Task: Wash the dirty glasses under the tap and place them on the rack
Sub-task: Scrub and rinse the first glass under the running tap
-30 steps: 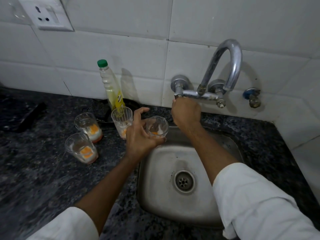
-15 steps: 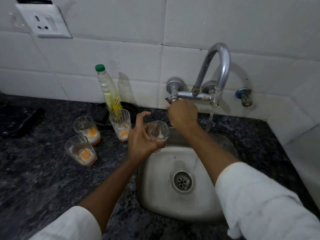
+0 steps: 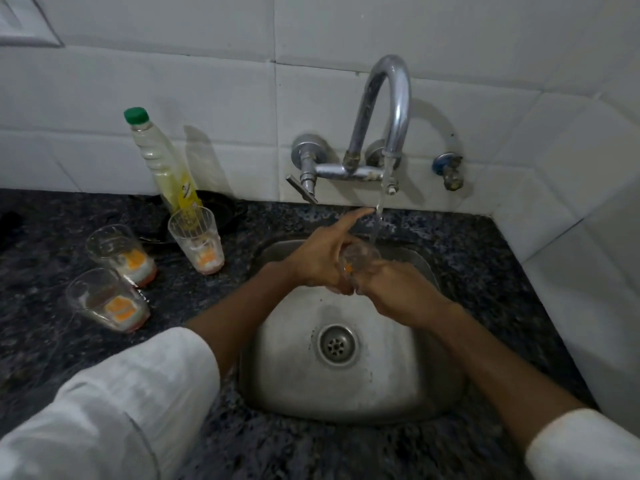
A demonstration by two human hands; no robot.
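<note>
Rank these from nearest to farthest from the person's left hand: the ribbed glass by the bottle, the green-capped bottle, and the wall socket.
From the left hand:
1. Ribbed glass, on the counter just left of the sink.
2. Green-capped bottle, behind that glass against the wall.
3. Wall socket, high in the far left corner.

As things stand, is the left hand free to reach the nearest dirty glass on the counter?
Probably not yet: the left hand grips the glass under the tap stream with the right hand. The path to the counter glass looks open.
</note>
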